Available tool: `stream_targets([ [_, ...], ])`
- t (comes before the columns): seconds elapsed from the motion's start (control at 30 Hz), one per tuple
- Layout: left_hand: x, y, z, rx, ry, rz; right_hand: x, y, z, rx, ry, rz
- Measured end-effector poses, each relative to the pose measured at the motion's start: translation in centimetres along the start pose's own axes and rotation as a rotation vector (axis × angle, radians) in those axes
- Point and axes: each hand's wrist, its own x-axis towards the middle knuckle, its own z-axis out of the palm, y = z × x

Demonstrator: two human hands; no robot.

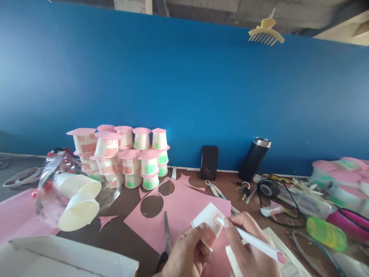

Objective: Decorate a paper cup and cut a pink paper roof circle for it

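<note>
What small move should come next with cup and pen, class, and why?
Probably draw the window's next line: the left hand holds the cup tilted, the right hand's pen tip touches a pink window outline that looks unfinished; stacked cups behind show filled windows.

My left hand (187, 256) grips a white paper cup (208, 219) tilted on its side, while my right hand (248, 246) pinches a white pen (256, 243), its tip touching the cup's pink window. Scissors (166, 231) lie on the pink sheet (181, 207) below.
</note>
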Motion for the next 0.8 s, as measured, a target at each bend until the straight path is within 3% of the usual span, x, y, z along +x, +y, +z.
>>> stream_targets([
  [0.8,-0.01,0.06,-0.41,-0.023,-0.036,-0.012,-0.11,0.06,-0.05,-0.019,0.002,-0.015],
])
